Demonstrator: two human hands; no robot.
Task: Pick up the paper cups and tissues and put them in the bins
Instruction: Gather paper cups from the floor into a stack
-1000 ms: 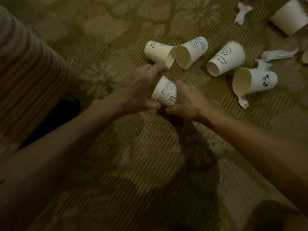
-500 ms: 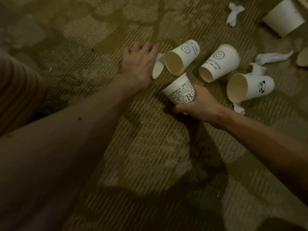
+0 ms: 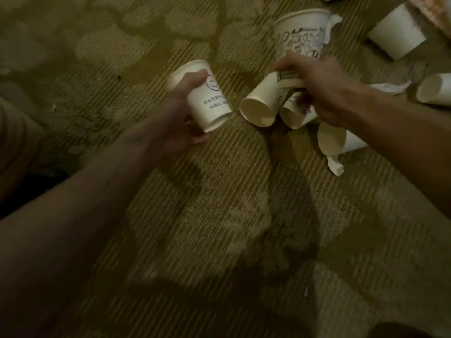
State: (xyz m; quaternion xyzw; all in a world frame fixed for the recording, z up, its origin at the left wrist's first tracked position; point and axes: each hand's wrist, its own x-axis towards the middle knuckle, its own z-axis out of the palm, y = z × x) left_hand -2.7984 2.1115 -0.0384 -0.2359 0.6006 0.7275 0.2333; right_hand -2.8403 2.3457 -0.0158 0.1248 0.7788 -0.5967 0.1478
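My left hand [image 3: 181,113] grips a white paper cup with a smiley face [image 3: 207,98] and holds it tilted just above the carpet. My right hand [image 3: 327,91] holds a doodle-printed cup [image 3: 300,37] by its lower part, over two cups lying on their sides [image 3: 258,106] [image 3: 296,115]. Another cup [image 3: 338,140] lies under my right forearm, with a crumpled tissue scrap [image 3: 335,165] beside it. No bin is in view.
Patterned olive carpet [image 3: 219,215] covers the floor. More white cups lie at the upper right [image 3: 397,35] and the right edge [image 3: 434,92]. A tissue [image 3: 390,86] lies between them, and another [image 3: 332,25] shows behind the doodle cup. Striped fabric [image 3: 14,142] is at the left.
My left hand has closed round the smiley cup and lifted it from the carpet. My right hand has carried the doodle cup forward over the lying cups.
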